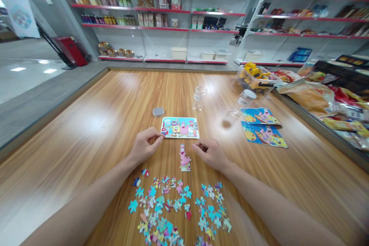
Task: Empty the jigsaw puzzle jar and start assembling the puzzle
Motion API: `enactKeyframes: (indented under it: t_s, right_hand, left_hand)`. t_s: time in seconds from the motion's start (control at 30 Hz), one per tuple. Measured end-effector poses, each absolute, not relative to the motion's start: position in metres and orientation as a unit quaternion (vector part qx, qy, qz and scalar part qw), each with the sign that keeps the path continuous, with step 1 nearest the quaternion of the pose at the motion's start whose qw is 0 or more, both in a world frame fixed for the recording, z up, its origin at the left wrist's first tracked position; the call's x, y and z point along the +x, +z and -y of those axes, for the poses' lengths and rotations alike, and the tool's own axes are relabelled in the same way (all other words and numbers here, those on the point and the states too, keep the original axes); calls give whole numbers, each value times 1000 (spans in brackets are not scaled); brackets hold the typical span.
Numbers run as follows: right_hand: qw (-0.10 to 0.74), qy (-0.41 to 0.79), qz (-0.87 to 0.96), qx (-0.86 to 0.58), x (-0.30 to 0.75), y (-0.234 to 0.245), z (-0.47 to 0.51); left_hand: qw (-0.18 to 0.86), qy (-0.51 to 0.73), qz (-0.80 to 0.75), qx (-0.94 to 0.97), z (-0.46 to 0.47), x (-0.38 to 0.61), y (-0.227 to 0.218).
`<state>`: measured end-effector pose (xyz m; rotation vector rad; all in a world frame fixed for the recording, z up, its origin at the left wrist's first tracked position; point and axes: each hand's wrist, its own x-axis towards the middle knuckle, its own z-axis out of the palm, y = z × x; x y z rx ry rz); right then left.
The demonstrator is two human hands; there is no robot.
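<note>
My left hand point(145, 146) is closed, thumb and forefinger pinched at the lower left corner of a cartoon picture card point(180, 127). The card lies on the table with its picture up. My right hand point(211, 153) rests just below the card's lower right corner, fingers curled in, with nothing visible in them. Between my hands lies a small joined strip of puzzle pieces point(185, 159) showing a pink starfish figure. Nearer to me, many loose puzzle pieces point(161, 203) are scattered in a left and a right cluster, mostly light blue, some pink and yellow.
Beyond the card stand an open clear jar point(200, 98) and a grey lid point(158, 112). A tilted-looking capped jar point(243, 102) and two blue cartoon sheets point(263, 132) are to the right. Farther off are a bin of yellow toys point(256, 77), snack packets point(317, 94) and shelves point(161, 9).
</note>
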<state>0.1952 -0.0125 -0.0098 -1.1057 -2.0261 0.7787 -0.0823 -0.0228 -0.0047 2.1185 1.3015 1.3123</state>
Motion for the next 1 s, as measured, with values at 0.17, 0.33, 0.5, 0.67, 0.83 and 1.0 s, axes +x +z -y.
enactKeyframes:
  t_s: [0.17,0.33,0.5,0.67,0.83,1.0]
  right_hand:
    - [280,289,852,-334,199,-5,16]
    - [211,230,910,-273,197,0,21]
    - [201,200,909,-306,195,-4,20]
    - [198,170,909,-325,194,-8,19]
    - [201,157,912,-321,192,-7,21]
    - [192,164,910,-329,192,-4,21]
  left_hand:
    - [201,384,-367,823,27,-76,-5]
    - [226,314,-318,865,29,-74,-7]
    - [219,295,-325,871,27,-74,-7]
    - [212,294,-330,872,26,-74,-8]
    - [215,290,-331,872,27,-75,-7]
    - [212,291,-329,873,26,-74,-6]
